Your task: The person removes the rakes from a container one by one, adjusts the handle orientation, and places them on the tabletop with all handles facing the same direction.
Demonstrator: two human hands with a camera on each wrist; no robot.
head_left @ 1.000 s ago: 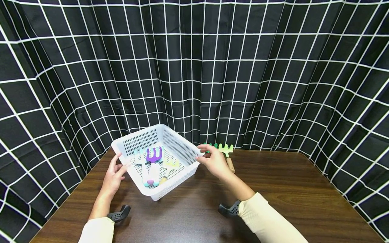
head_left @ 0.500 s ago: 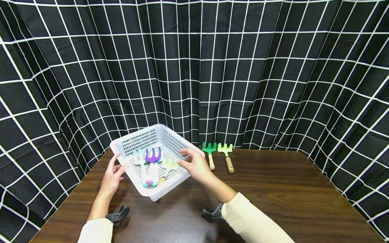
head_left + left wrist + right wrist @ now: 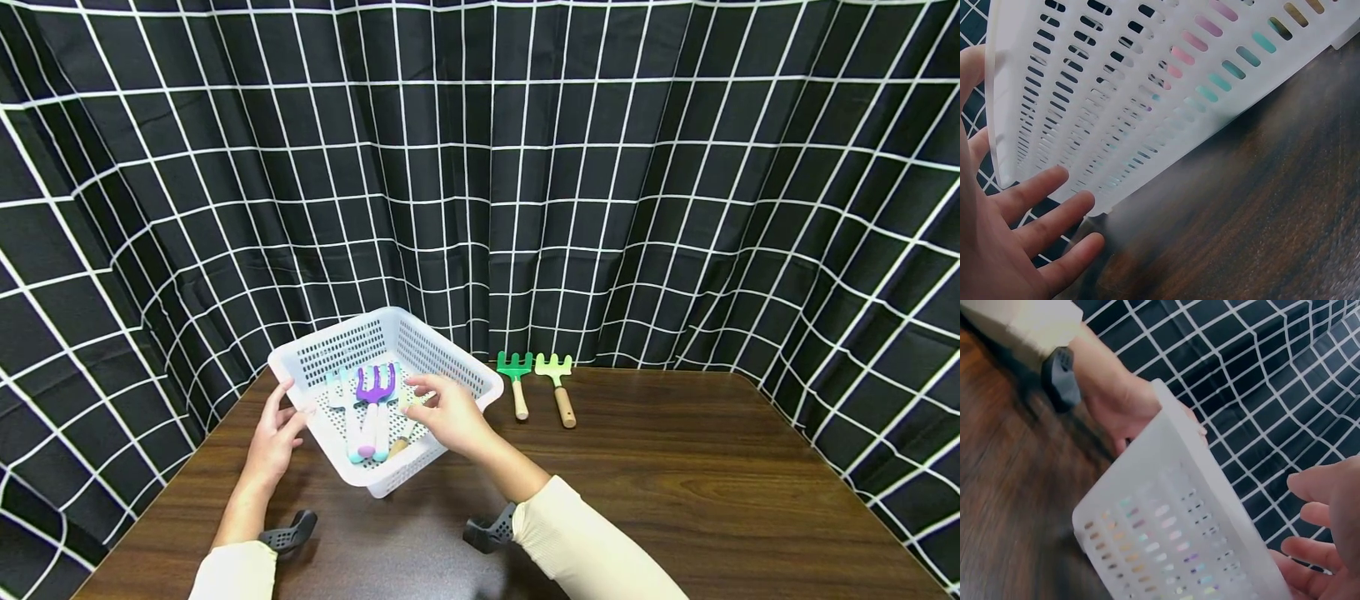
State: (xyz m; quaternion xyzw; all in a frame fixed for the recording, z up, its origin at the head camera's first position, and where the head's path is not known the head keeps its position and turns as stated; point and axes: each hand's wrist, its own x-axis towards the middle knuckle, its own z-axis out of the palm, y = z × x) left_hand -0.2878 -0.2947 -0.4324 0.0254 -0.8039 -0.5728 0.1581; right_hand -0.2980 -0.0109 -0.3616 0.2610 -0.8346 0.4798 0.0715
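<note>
A white plastic basket [image 3: 375, 481] with slotted walls stands at the left of the table. My left hand [image 3: 272, 442] holds its left rim; in the left wrist view [image 3: 1016, 250] some fingers spread beside the outer wall. Several toy garden hand rakes lie inside: a purple one [image 3: 376, 383] on top, pale blue ones [image 3: 347, 408] under and beside it, and a yellow-green one with a wooden handle [image 3: 399, 447], partly hidden by my right hand [image 3: 450, 417]. That hand hovers over the basket's right part, fingers loosely bent, nothing visible between them.
On the table [image 3: 675, 467], right of the basket, lie a green hand rake [image 3: 517, 383] and a light green one [image 3: 559, 387], both wooden-handled. A black curtain [image 3: 585, 183] with white grid lines hangs behind the table.
My right hand has left the basket's right rim and moved left over its inside, uncovering the two rakes on the table. The left hand and basket stay nearly where they were.
</note>
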